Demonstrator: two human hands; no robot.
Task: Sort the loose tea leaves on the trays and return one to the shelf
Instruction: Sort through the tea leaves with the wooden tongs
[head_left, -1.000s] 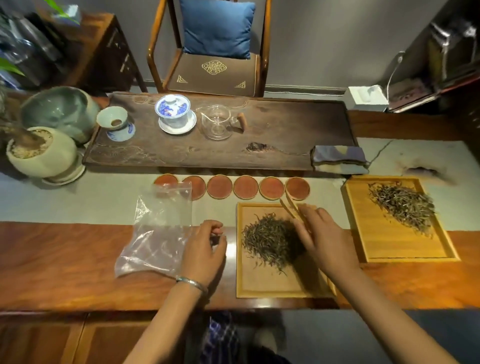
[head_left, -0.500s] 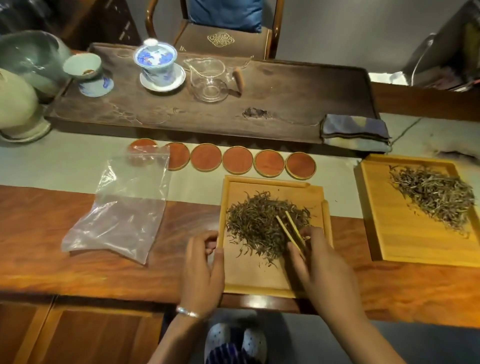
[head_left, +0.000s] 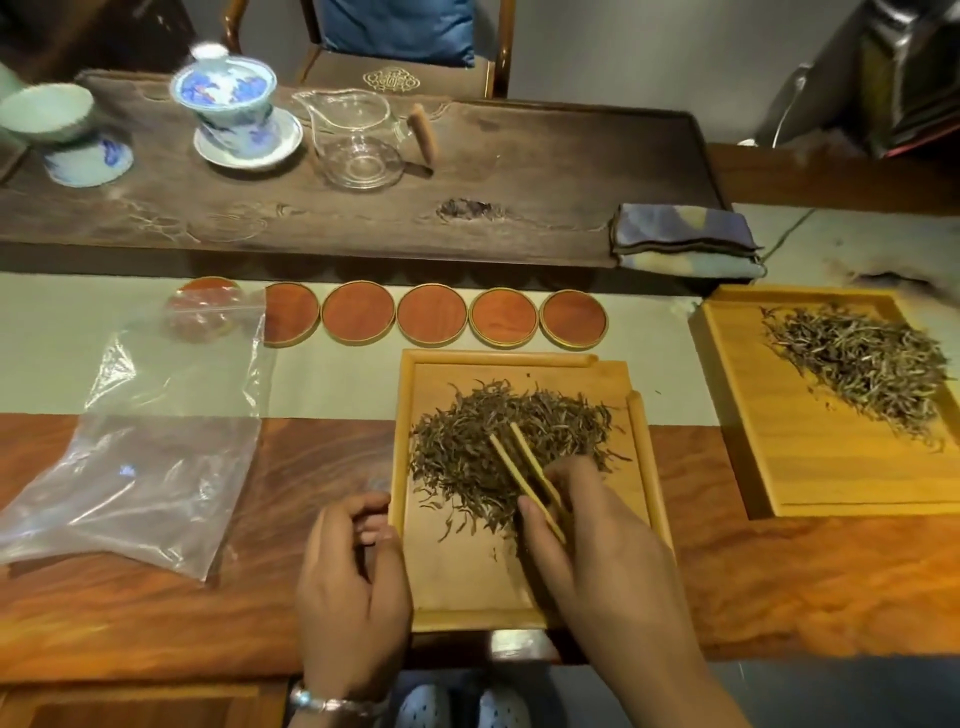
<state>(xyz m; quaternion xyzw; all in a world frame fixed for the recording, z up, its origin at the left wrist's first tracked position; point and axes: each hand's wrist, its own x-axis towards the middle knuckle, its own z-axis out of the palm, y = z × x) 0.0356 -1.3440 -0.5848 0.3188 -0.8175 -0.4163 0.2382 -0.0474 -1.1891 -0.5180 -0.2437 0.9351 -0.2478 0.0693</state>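
Note:
A light bamboo tray lies in front of me with a pile of dark loose tea leaves on it. My right hand holds bamboo tweezers, whose tips rest in the pile. My left hand rests at the tray's left edge, fingers curled, holding nothing I can see. A second bamboo tray sits to the right with paler tea leaves spread over its far half.
An empty clear zip bag lies at the left. Several round red coasters line up behind the near tray. A dark tea board carries a lidded gaiwan, glass pitcher and cup. A folded cloth sits at its right end.
The view has moved closer and tilted down. My right hand with the tweezers has drawn back towards me into the tea pile; my left hand has shifted from the bag to the tray's edge.

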